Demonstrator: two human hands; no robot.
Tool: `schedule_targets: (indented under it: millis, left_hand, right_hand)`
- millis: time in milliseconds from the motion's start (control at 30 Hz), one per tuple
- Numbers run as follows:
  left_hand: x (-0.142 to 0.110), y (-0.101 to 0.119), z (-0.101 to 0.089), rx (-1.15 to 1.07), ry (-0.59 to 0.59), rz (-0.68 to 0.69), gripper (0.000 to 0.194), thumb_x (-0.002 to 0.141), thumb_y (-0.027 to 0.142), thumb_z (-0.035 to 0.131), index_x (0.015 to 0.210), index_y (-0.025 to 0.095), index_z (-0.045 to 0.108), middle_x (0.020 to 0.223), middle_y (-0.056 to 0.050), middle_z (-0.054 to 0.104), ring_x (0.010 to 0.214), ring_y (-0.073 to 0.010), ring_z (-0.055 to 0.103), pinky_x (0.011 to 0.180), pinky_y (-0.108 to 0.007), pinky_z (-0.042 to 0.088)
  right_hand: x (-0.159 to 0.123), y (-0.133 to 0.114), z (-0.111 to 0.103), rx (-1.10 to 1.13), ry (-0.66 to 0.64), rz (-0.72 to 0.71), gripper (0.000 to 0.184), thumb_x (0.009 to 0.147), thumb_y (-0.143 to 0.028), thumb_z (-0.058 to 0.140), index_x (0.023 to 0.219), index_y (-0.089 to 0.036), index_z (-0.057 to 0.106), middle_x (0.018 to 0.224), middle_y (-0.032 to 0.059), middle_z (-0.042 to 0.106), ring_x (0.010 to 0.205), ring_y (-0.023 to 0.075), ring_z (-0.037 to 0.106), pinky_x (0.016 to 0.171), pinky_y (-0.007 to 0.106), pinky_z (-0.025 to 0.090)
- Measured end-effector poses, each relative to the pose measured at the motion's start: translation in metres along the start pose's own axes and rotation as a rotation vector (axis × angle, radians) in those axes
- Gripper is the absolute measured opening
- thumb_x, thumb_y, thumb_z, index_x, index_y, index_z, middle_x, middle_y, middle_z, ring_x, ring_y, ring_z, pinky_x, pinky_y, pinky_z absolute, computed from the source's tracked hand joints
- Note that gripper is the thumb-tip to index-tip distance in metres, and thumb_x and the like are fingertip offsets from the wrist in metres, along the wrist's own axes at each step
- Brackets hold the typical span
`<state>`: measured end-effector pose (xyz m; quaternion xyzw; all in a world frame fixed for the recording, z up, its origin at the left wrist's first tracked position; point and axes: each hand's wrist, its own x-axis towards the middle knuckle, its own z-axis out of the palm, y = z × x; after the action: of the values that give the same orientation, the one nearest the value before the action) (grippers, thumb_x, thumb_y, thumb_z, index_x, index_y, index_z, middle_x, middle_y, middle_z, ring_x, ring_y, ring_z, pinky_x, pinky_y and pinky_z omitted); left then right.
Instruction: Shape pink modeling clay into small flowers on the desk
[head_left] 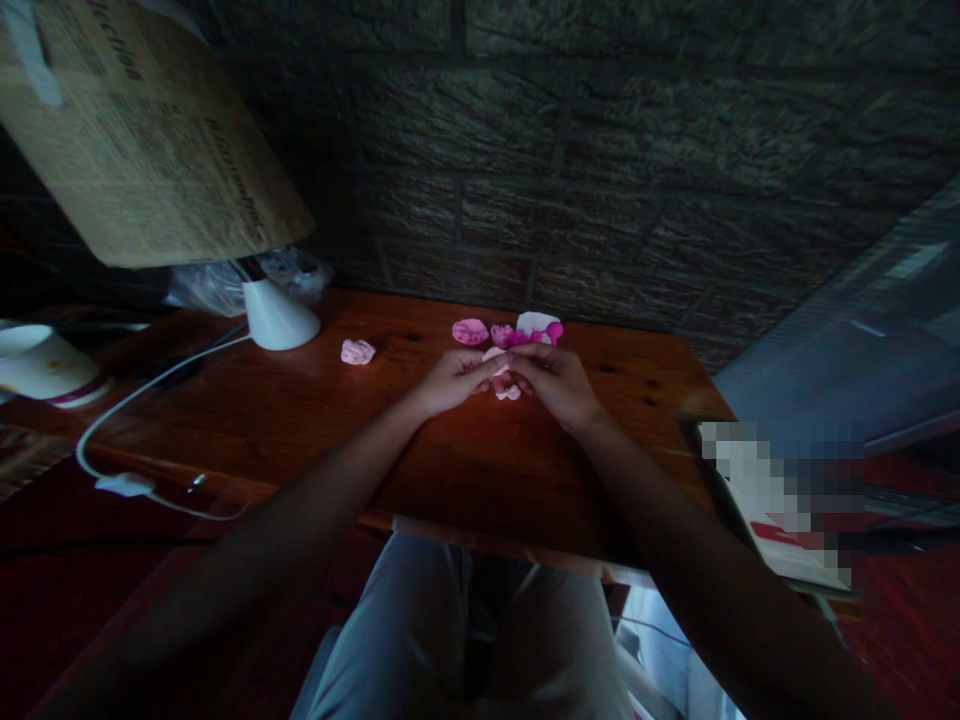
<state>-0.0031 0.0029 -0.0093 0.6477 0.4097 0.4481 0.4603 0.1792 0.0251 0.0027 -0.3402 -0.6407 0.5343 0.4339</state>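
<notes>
Over the wooden table, my left hand (450, 382) and my right hand (561, 385) meet with fingers closed around a pale pink piece of modelling clay (495, 356). Thumbs and fingertips of both hands pinch it, and they partly hide its shape. Just below the fingertips is a small light pink clay bit (508, 393); whether it touches the hands I cannot tell. Behind the hands lie a flattened pink clay piece (470, 331), several magenta clay bits (517, 338) and a whitish flat piece (534, 321). A crumpled pale pink clay lump (358, 352) rests to the left.
A lamp with a white base (281, 318) and a newsprint-covered shade (180, 150) stands at the left, its white cord (124, 485) trailing over the front edge. Far left is a paper cup (45, 360). A dark brick wall (495, 150) closes the back. A blurred-out book-like object (772, 500) lies right.
</notes>
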Motion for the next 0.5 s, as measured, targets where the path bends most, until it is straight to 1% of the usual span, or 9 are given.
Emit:
schedule_targets:
  millis: [100, 233, 333, 433, 500]
  left_hand:
    - [-0.0005, 0.0011, -0.0005, -0.002, -0.016, 0.015, 0.049, 0.093, 0.059, 0.064, 0.076, 0.014, 0.075, 0.079, -0.008, 0.077, 0.067, -0.0108, 0.063, 0.059, -0.021, 0.043]
    - [-0.0013, 0.0026, -0.0011, -0.004, -0.005, 0.033, 0.049, 0.093, 0.059, 0.064, 0.076, 0.014, 0.074, 0.079, -0.008, 0.077, 0.069, -0.0116, 0.064, 0.059, -0.022, 0.043]
    - [-0.0011, 0.0032, -0.0001, -0.007, -0.001, 0.057, 0.052, 0.091, 0.063, 0.065, 0.075, 0.014, 0.074, 0.077, -0.007, 0.076, 0.063, -0.0103, 0.060, 0.056, -0.022, 0.041]
    - [-0.0008, 0.0036, 0.0009, -0.006, 0.004, 0.026, 0.055, 0.089, 0.067, 0.066, 0.074, 0.014, 0.073, 0.075, -0.007, 0.075, 0.058, -0.0092, 0.055, 0.054, -0.022, 0.038]
    - [-0.0008, 0.0034, 0.0006, -0.010, -0.015, 0.004, 0.055, 0.088, 0.067, 0.067, 0.074, 0.014, 0.073, 0.076, -0.007, 0.075, 0.058, -0.0091, 0.054, 0.054, -0.022, 0.037]
  right_hand:
    - [-0.0005, -0.0011, 0.0009, 0.010, -0.001, -0.004, 0.029, 0.077, -0.046, 0.079, 0.088, -0.018, 0.077, 0.064, -0.0014, 0.066, 0.056, 0.0115, 0.056, 0.058, 0.028, 0.045]
    - [-0.0010, -0.0019, 0.0022, 0.019, 0.007, 0.001, 0.030, 0.078, -0.045, 0.078, 0.089, -0.018, 0.077, 0.067, -0.0001, 0.067, 0.059, 0.0119, 0.057, 0.059, 0.028, 0.046]
    - [-0.0006, -0.0015, 0.0018, 0.012, 0.012, 0.009, 0.030, 0.078, -0.046, 0.077, 0.090, -0.018, 0.077, 0.070, 0.0005, 0.068, 0.062, 0.0126, 0.059, 0.060, 0.028, 0.046]
    - [-0.0003, -0.0008, 0.0012, -0.005, 0.014, 0.008, 0.029, 0.078, -0.046, 0.077, 0.089, -0.018, 0.077, 0.068, -0.0003, 0.067, 0.061, 0.0123, 0.058, 0.059, 0.028, 0.046]
    - [-0.0001, 0.0001, 0.0008, -0.003, 0.010, 0.000, 0.028, 0.078, -0.045, 0.076, 0.088, -0.018, 0.076, 0.066, -0.0010, 0.066, 0.060, 0.0121, 0.057, 0.059, 0.028, 0.045]
